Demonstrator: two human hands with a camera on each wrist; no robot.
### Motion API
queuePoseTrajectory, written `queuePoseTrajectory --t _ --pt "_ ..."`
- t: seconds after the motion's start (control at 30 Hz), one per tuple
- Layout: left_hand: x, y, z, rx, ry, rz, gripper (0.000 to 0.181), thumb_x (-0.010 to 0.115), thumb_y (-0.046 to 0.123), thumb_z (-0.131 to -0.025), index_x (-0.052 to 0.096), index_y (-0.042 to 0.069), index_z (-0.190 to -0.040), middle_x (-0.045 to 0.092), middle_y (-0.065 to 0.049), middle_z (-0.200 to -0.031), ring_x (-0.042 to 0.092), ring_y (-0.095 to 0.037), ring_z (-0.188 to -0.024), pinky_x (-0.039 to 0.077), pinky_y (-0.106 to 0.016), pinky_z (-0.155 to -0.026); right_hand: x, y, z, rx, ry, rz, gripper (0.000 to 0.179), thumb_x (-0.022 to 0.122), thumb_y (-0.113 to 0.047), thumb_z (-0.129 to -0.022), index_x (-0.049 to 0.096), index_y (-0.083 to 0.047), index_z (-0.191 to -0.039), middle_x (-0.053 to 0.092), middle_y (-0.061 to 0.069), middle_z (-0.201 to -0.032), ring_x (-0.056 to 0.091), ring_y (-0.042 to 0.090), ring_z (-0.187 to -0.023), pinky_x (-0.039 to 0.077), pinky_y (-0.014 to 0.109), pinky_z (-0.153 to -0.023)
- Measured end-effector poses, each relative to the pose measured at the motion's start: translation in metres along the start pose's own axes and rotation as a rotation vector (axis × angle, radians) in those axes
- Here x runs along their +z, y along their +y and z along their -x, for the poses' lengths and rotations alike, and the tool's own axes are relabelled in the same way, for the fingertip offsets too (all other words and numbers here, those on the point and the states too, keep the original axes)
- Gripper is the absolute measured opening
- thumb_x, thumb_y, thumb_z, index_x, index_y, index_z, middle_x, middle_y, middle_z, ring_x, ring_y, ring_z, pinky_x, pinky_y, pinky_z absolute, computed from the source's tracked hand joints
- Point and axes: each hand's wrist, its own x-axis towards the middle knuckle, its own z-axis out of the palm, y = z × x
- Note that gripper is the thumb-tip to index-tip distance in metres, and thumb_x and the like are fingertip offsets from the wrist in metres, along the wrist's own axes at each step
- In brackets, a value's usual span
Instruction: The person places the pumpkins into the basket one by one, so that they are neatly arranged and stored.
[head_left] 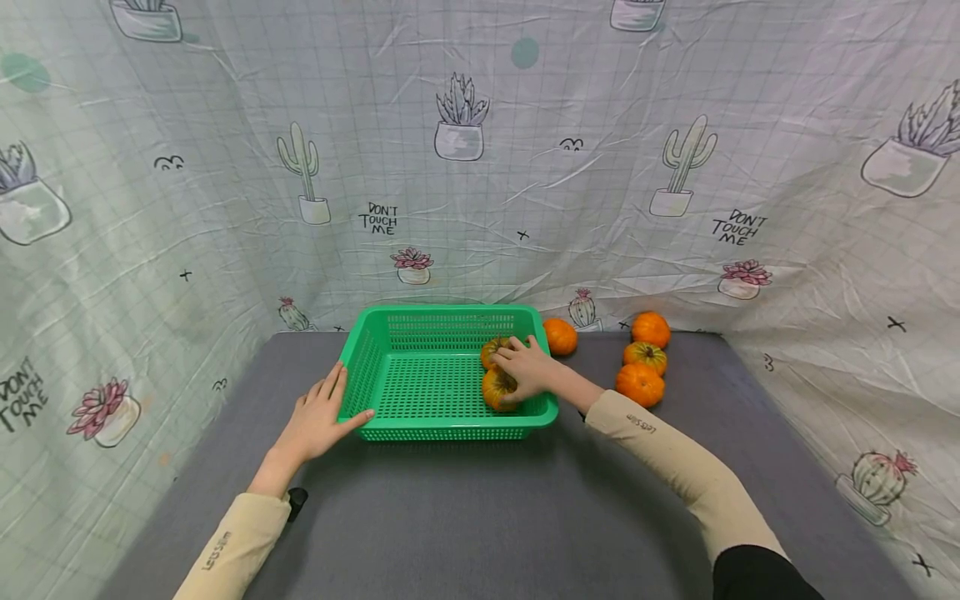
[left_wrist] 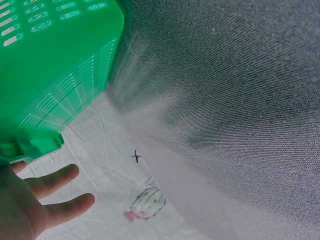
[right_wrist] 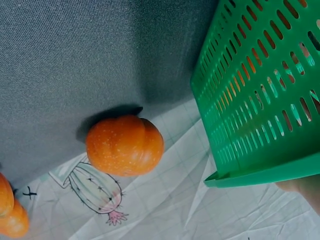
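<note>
A green plastic basket (head_left: 450, 422) with slotted walls stands on the table. My left hand (head_left: 318, 417) rests at its left front corner, fingers fairly straight along the left rim and thumb toward the front rim. In the left wrist view, fingers (left_wrist: 52, 182) extend past the basket's rim. My right hand (head_left: 527, 369) reaches over the right wall into the basket. Its thumb and fingers span the nearer green-and-orange pumpkin (head_left: 497, 390) from above. Behind that one, a second mottled pumpkin (head_left: 491, 350) is partly covered by the fingers. The right wrist view hides most of this hand behind the wall.
An orange pumpkin (head_left: 561, 337) sits just outside the basket's right wall. Farther right, two orange pumpkins (head_left: 651, 330) (head_left: 640, 385) and a striped green-orange pumpkin (head_left: 645, 358) between them form a row. A printed cloth (head_left: 517, 192) hangs around the grey table (head_left: 465, 517).
</note>
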Motion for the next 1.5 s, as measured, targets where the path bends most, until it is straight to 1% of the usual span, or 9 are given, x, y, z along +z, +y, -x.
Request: queuePoseTrajectory --t 0.3,0.5,0.7,0.83,0.97,1.07,1.17,1.33,1.5 --pt "-0.001 0.0 0.001 -0.003 -0.005 0.01 0.094 0.041 0.063 -0.083 0.007 0.0 -0.143 0.006 -0.018 -0.15 0.022 -0.046 -0.128 0.022 -0.066 -0.094 -0.001 0.001 0.002 0.0 0.032 -0.038 0.064 0.059 -0.053 -0.078 0.048 -0.013 -0.127 0.05 0.004 -0.124 0.037 0.026 -0.111 0.03 0.058 -0.091" --pt "-0.001 0.0 0.0 0.001 -0.011 0.008 0.093 0.041 0.062 -0.084 0.007 -0.001 -0.143 0.006 -0.019 -0.15 0.022 -0.046 -0.128 0.022 -0.066 -0.094 -0.003 0.002 0.005 -0.004 0.073 -0.054 0.059 0.059 -0.05 -0.079 0.05 -0.013 -0.124 0.051 0.003 -0.125 0.038 0.027 -0.111 0.03 0.058 -0.091" --pt "-0.003 0.001 0.0 0.001 -0.016 0.015 0.093 0.042 0.061 -0.084 0.007 -0.001 -0.143 0.006 -0.019 -0.15 0.021 -0.046 -0.129 0.022 -0.066 -0.094 -0.011 0.001 0.012 -0.014 0.133 -0.066 0.057 0.057 -0.049 -0.08 0.051 -0.013 -0.124 0.052 0.002 -0.122 0.039 0.024 -0.103 0.032 0.051 -0.087" --pt "-0.003 0.001 0.0 0.001 -0.016 0.013 0.093 0.042 0.061 -0.084 0.007 -0.001 -0.143 0.006 -0.019 -0.15 0.021 -0.046 -0.128 0.022 -0.066 -0.094 -0.017 0.001 0.018 -0.005 0.194 -0.105 0.051 0.057 -0.044 -0.082 0.052 -0.014 -0.123 0.055 0.001 -0.118 0.038 0.021 -0.095 0.032 0.047 -0.083" --pt "-0.004 0.001 0.0 0.003 -0.011 0.012 0.093 0.042 0.061 -0.084 0.007 -0.001 -0.143 0.006 -0.019 -0.15 0.022 -0.046 -0.129 0.022 -0.066 -0.094 -0.02 -0.001 0.026 -0.014 0.289 -0.159 0.044 0.06 -0.037 -0.082 0.054 -0.015 -0.12 0.058 0.001 -0.112 0.039 0.019 -0.091 0.031 0.044 -0.08" --pt "-0.003 0.0 0.0 0.003 -0.008 0.011 0.093 0.042 0.062 -0.084 0.008 -0.001 -0.143 0.006 -0.019 -0.15 0.022 -0.046 -0.128 0.022 -0.066 -0.093 -0.02 -0.001 0.034 -0.027 0.364 -0.174 0.04 0.061 -0.034 -0.082 0.057 -0.013 -0.116 0.06 0.001 -0.108 0.041 0.019 -0.092 0.032 0.044 -0.079" --pt "-0.003 0.0 0.0 0.003 -0.008 0.013 0.093 0.042 0.062 -0.084 0.008 -0.001 -0.143 0.006 -0.019 -0.15 0.022 -0.046 -0.128 0.022 -0.066 -0.094 -0.018 0.001 0.042 -0.03 0.428 -0.181 0.038 0.062 -0.031 -0.081 0.058 -0.01 -0.113 0.06 0.002 -0.108 0.045 0.02 -0.096 0.034 0.046 -0.082" --pt "-0.003 0.001 0.001 0.003 -0.007 0.02 0.092 0.042 0.061 -0.084 0.008 -0.001 -0.143 0.006 -0.019 -0.15 0.022 -0.046 -0.129 0.022 -0.066 -0.094 -0.011 0.004 0.058 -0.01 0.494 -0.175 0.034 0.062 -0.028 -0.081 0.059 -0.013 -0.112 0.059 0.002 -0.109 0.048 0.021 -0.101 0.035 0.045 -0.083" --pt "-0.003 0.001 0.001 0.004 -0.009 0.025 0.092 0.042 0.061 -0.084 0.007 -0.001 -0.143 0.006 -0.019 -0.15 0.021 -0.046 -0.129 0.021 -0.066 -0.094 -0.006 0.007 0.076 0.04 0.55 -0.199 0.032 0.063 -0.025 -0.08 0.06 -0.014 -0.11 0.06 0.002 -0.107 0.049 0.02 -0.096 0.033 0.045 -0.084"
